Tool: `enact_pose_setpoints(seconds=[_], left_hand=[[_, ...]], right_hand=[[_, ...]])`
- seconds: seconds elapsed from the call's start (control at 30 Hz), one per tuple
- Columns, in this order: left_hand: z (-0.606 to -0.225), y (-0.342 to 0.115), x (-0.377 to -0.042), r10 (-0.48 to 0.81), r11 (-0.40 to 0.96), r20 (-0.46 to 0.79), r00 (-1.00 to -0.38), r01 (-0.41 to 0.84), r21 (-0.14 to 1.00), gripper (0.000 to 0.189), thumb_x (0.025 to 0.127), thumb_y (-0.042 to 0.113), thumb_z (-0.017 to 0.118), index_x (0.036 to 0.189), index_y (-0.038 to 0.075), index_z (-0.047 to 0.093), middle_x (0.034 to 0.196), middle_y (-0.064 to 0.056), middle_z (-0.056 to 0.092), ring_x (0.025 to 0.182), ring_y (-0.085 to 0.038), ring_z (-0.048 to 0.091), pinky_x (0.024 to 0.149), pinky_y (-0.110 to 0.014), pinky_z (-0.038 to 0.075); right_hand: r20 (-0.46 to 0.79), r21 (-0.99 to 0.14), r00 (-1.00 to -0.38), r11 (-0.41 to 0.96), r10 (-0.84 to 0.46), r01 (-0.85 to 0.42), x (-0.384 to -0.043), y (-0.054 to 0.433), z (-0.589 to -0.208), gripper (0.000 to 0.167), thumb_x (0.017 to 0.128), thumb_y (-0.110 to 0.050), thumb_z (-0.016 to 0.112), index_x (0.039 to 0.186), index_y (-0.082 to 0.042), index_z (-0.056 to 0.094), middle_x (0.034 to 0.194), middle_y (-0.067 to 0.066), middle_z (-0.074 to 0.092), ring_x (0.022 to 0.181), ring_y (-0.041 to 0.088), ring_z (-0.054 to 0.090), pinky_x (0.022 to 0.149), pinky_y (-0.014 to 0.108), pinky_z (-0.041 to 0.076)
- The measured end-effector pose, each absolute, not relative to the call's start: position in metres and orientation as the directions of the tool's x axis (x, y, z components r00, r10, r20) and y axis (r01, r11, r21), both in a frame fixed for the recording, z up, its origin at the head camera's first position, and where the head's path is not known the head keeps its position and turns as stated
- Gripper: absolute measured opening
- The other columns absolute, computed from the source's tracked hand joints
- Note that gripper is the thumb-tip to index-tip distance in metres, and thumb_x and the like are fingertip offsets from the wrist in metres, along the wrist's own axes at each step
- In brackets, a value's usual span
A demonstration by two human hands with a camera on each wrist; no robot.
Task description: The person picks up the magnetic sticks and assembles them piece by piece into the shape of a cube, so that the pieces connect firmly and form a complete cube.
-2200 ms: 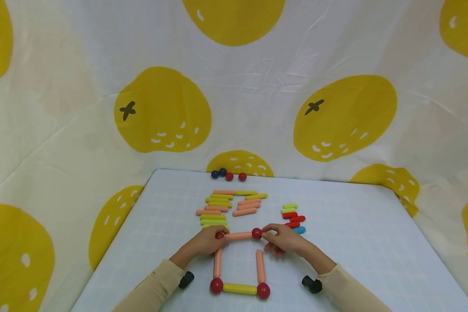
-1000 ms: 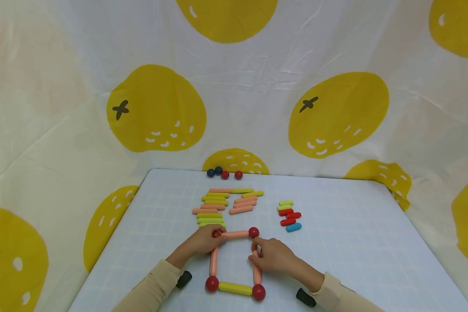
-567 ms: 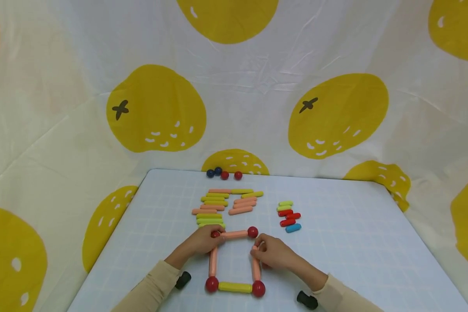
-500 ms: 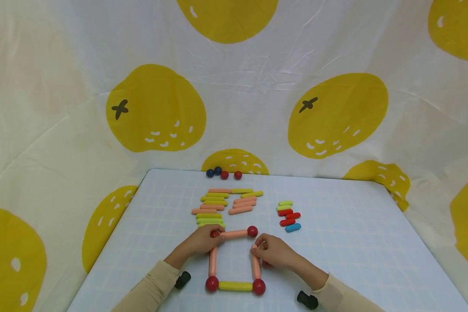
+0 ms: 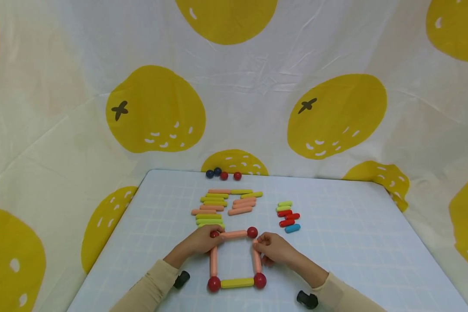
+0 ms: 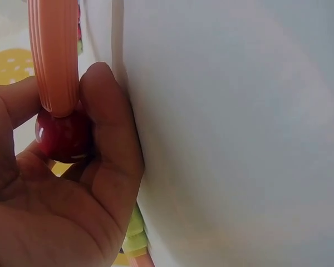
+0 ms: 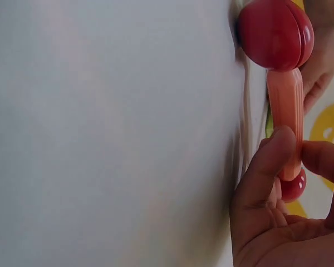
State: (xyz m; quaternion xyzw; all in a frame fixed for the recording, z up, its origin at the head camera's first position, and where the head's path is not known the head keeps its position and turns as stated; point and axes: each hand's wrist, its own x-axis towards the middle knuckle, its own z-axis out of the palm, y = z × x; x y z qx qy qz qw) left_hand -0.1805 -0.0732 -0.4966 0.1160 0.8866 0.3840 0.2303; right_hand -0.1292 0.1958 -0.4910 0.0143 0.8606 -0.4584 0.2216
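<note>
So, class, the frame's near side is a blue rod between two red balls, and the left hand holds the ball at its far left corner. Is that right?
Not quite: the near rod is yellow, not blue, as the head view shows. The two red balls and the left hand holding the far left ball are right.

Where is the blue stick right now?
In the head view, the blue stick lies right of centre on the table, just on the near side of a red stick and beyond the right hand.
</note>
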Motion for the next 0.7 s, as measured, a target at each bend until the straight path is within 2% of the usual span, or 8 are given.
enact_pose_setpoints(seconds=[0.1,0.33,0.5,0.6,0.7], left_hand=[[-0.496,-0.07,-0.183,0.391,0.681,-0.329,-0.86,0.03,0.731,0.024,0.099,0.031,0.068,0.119,0.019,0.068,0.082,-0.004,0.059,0.057,-0.015,0.054,0.055,-0.028,0.045],[-0.496,-0.054,-0.196,0.408,0.717,-0.317,-0.856,0.086,0.692,0.023,0.099,0.032,0.067,0.119,0.021,0.069,0.085,-0.002,0.057,0.066,-0.016,0.052,0.059,-0.028,0.041],[-0.494,-0.042,-0.208,0.42,0.728,-0.315,-0.851,0.109,0.676,0.024,0.099,0.031,0.066,0.119,0.018,0.07,0.084,-0.002,0.058,0.069,-0.016,0.054,0.061,-0.029,0.041],[-0.494,-0.037,-0.216,0.431,0.729,-0.28,-0.858,0.148,0.669,0.033,0.099,0.032,0.066,0.127,0.016,0.068,0.09,-0.001,0.063,0.071,-0.016,0.057,0.066,-0.029,0.044],[-0.496,-0.031,-0.224,0.424,0.732,-0.257,-0.869,0.161,0.662,0.034,0.099,0.034,0.066,0.128,0.016,0.068,0.096,-0.001,0.064,0.075,-0.016,0.059,0.069,-0.03,0.046]], right_hand=[[-0.392,-0.776,-0.906,0.587,-0.161,0.231,-0.131,0.2,-0.493,0.032,0.097,-0.038,0.069,0.108,-0.008,0.063,0.076,0.003,0.064,0.058,0.015,0.06,0.058,0.027,0.054],[-0.372,-0.763,-0.922,0.602,-0.109,0.237,-0.139,0.211,-0.494,0.031,0.098,-0.037,0.068,0.107,-0.007,0.062,0.075,0.003,0.064,0.058,0.015,0.06,0.058,0.027,0.054],[-0.366,-0.761,-0.927,0.6,-0.084,0.246,-0.146,0.216,-0.493,0.031,0.098,-0.036,0.068,0.106,-0.007,0.062,0.076,0.005,0.065,0.059,0.016,0.061,0.059,0.028,0.055],[-0.369,-0.756,-0.928,0.6,-0.06,0.261,-0.151,0.219,-0.492,0.031,0.098,-0.036,0.068,0.107,-0.007,0.062,0.076,0.005,0.065,0.06,0.016,0.062,0.06,0.027,0.055],[-0.368,-0.745,-0.929,0.611,-0.039,0.269,-0.157,0.22,-0.49,0.03,0.098,-0.036,0.068,0.107,-0.007,0.062,0.076,0.005,0.065,0.06,0.016,0.062,0.061,0.027,0.054]])
